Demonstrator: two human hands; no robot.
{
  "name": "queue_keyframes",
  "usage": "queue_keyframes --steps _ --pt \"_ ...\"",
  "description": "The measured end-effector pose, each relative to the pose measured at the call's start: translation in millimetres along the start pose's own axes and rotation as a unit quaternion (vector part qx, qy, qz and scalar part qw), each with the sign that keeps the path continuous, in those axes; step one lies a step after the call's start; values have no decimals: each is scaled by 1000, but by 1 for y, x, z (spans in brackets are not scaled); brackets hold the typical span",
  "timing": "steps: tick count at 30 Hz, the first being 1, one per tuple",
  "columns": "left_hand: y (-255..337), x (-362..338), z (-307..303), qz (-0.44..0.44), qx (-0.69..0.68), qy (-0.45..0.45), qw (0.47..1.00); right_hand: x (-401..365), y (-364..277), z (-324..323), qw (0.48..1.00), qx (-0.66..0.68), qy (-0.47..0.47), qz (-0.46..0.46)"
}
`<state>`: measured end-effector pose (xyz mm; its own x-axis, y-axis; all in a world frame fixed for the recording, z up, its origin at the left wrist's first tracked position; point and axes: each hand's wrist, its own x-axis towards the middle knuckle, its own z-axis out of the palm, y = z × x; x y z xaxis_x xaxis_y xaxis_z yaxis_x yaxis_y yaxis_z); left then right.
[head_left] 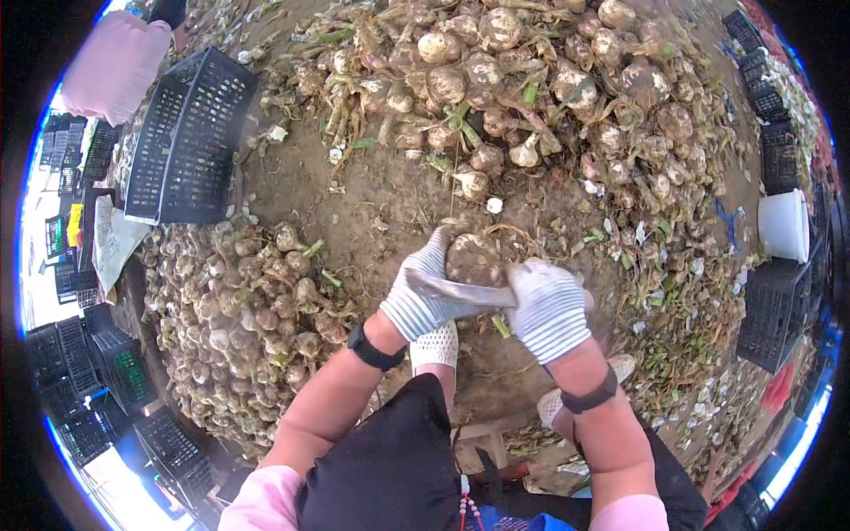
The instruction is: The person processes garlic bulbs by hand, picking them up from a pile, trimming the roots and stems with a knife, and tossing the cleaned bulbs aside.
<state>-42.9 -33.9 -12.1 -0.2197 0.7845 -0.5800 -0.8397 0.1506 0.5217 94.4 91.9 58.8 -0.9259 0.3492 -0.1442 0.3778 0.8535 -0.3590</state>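
Garlic bulb (472, 258) gripped in L hand (416, 299), touching knife (460, 290) clenched in R hand (549, 310), blade crosswise L-R just below it.

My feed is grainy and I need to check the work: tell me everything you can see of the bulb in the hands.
The bulb is roundish, pale tan and smeared with dirt, its skin looking dry and papery. The left hand, white-gloved, cups it from the left above bare soil. The knife, gripped by the right hand, lies across its lower edge; whether it has cut in is unclear.
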Motion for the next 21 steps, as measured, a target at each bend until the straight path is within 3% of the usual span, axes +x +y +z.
queue_keyframes --steps 2,9,11,12,14,15,17,21 --pt "16 -10 21 -164 -303 -3 939 3 -4 3 1000 -13 6 -12" --pt "-1 -26 7 -207 -471 -175 840 -3 0 24 998 -15 55 -14" --pt "3 -31 12 -220 -475 -132 842 -2 -1 22 999 -11 51 -15" --pt "3 -36 18 -139 -236 -66 960 -3 -2 23 999 -10 48 -15" --pt "4 -44 26 -50 23 2 998 -5 0 22 999 -11 44 -12" --pt "7 -49 26 17 151 -23 988 -5 1 21 999 4 50 -20" --pt "1 -48 18 77 277 -49 956 -7 3 26 998 23 53 -24" --pt "-9 -35 8 115 399 -97 904 -4 10 56 997 72 13 28"
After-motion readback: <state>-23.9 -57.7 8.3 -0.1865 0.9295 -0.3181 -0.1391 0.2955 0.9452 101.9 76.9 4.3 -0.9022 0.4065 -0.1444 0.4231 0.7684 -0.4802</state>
